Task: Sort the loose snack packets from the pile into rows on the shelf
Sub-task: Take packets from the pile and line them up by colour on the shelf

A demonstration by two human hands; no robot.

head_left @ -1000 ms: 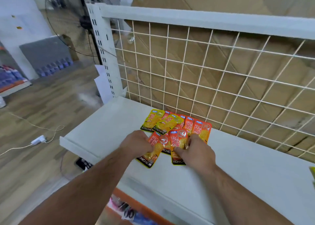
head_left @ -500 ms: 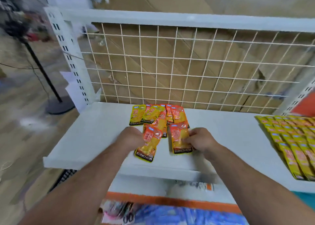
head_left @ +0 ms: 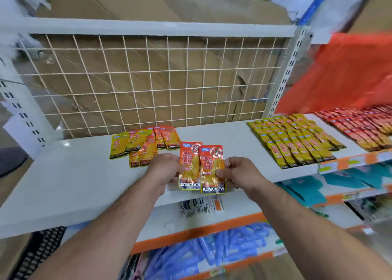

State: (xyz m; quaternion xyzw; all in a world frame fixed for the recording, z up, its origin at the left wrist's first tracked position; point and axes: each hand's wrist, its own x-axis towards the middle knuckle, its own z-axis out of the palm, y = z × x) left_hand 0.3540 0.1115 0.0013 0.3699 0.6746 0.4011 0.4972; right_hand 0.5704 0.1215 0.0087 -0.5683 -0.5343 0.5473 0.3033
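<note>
Snack packets point(head_left: 212, 165): two orange ones, glossy and flat, hanging side by side over the shelf point(head_left: 63, 184) front edge
Fingers: left hand point(head_left: 165, 169) and right hand point(head_left: 241, 173) each pinching one packet's edge
Progress: yellow rows point(head_left: 297, 140) and red rows point(head_left: 358, 125) lying finished at right; pile point(head_left: 137, 146) waiting, perhaps ten, overlap hiding the count

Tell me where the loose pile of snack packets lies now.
In the head view, the loose pile lies left of centre on the white shelf, close to the wire grid, just beyond the left hand.
</note>
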